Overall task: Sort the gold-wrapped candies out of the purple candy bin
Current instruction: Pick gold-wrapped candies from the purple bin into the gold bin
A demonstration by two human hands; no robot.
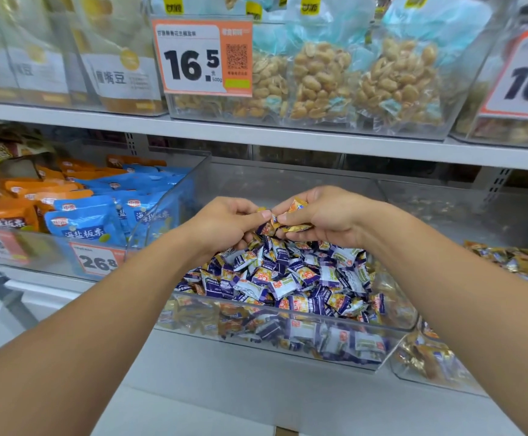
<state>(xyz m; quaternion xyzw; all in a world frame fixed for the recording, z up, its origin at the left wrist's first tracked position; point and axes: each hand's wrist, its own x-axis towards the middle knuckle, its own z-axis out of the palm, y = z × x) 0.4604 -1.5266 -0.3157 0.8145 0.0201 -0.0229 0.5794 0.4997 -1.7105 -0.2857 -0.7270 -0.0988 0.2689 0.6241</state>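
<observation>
Hands meet above purple candy bin [287,313]; right hand [325,215] pinches gold-wrapped candies [297,228], left hand [225,223] pinches their end.

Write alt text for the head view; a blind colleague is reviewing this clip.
Two bare hands meet over a clear plastic bin heaped with purple-wrapped candies; the right hand grips several gold-wrapped candies while the left hand pinches at them. Bagged snacks fill neighbouring shelf bins.
</observation>
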